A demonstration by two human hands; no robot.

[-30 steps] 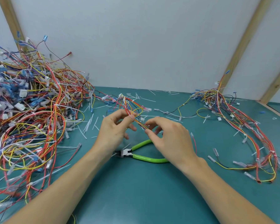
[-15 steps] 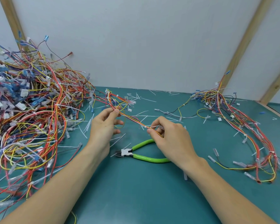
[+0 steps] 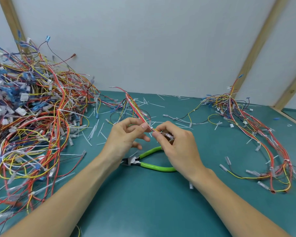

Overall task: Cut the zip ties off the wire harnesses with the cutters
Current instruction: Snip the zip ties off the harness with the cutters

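Observation:
Both hands hold one thin wire harness (image 3: 135,106) of red, white and yellow wires above the middle of the teal table (image 3: 143,202). My left hand (image 3: 126,135) pinches it between thumb and forefinger. My right hand (image 3: 176,142) grips its near end, with small clear connectors in the fingers. A white zip tie (image 3: 130,100) wraps the harness farther up, where the bundle rises toward the wall. The green-handled cutters (image 3: 149,164) lie on the table under my hands, jaws pointing left, touched by neither hand.
A big tangled heap of harnesses (image 3: 29,125) fills the left side. A smaller, looser group of harnesses (image 3: 256,134) lies at the right. Several cut white tie pieces (image 3: 92,134) are scattered at the back of the table. A wall stands behind.
My hands came closer together again along the harness. The harness's far end swung up and rightward, now standing steeper toward the wall. The cutters stayed put.

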